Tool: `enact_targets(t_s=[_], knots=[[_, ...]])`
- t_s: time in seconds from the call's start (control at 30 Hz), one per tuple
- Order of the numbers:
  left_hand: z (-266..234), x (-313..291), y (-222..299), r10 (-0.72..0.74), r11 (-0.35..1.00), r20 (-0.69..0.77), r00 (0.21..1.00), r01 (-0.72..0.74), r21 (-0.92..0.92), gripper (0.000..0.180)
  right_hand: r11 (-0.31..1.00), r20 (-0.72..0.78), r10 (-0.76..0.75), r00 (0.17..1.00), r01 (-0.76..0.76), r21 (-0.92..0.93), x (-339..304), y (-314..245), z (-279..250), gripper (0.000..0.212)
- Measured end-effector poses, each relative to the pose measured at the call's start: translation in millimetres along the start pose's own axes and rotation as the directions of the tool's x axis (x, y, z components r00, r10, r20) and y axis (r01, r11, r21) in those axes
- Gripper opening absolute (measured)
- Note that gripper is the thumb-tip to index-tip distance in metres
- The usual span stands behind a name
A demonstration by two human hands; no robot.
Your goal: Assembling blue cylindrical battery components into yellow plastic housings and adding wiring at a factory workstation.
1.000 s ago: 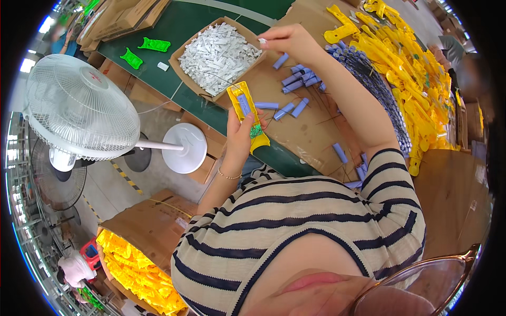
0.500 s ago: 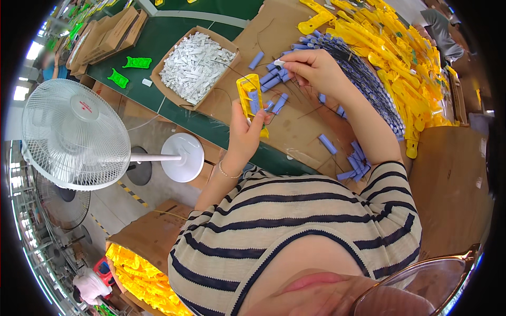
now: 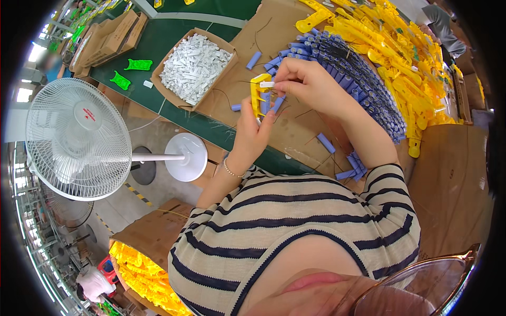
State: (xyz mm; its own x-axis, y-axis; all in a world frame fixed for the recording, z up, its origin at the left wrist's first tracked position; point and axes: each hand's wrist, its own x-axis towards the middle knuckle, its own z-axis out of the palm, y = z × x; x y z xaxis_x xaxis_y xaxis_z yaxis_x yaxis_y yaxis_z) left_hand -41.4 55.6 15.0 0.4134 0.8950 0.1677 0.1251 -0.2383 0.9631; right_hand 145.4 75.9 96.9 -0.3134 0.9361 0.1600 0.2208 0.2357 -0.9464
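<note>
My left hand (image 3: 252,126) is closed round a yellow plastic housing (image 3: 255,99), held upright and tilted over the table's near edge. A blue cylindrical cell (image 3: 265,101) shows inside it. Between the thumb and finger of my right hand (image 3: 303,81) is a small white plastic piece (image 3: 267,85), right at the top end of the housing. Whether the piece touches the housing I cannot tell. Loose blue cells (image 3: 326,142) lie on the brown cardboard sheet (image 3: 300,124) near my right forearm.
A box of white pieces (image 3: 232,59) stands left of my hands. Rows of blue cells (image 3: 363,87) and a heap of yellow housings (image 3: 406,68) fill the right side. Two green plastic parts (image 3: 138,64) lie far left. A white fan (image 3: 79,137) stands beside the table.
My right hand has come left and down with the white piece to the housing's top. My left hand has turned the housing and shifted it slightly right.
</note>
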Motion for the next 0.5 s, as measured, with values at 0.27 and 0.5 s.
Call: enact_targets(t_s=[0.27, 0.5], knots=[[2, 0, -4, 0.060, 0.998, -0.051, 0.997, -0.061, -0.028, 0.031, 0.996, -0.016, 0.067, 0.998, -0.068, -0.052, -2, -4, -4, 0.003], [5, -1, -3, 0.086, 0.994, -0.073, 0.994, -0.080, 0.078, 0.037, 0.995, -0.070, 0.020, 0.997, -0.027, -0.094, -2, -1, 2, 0.006]])
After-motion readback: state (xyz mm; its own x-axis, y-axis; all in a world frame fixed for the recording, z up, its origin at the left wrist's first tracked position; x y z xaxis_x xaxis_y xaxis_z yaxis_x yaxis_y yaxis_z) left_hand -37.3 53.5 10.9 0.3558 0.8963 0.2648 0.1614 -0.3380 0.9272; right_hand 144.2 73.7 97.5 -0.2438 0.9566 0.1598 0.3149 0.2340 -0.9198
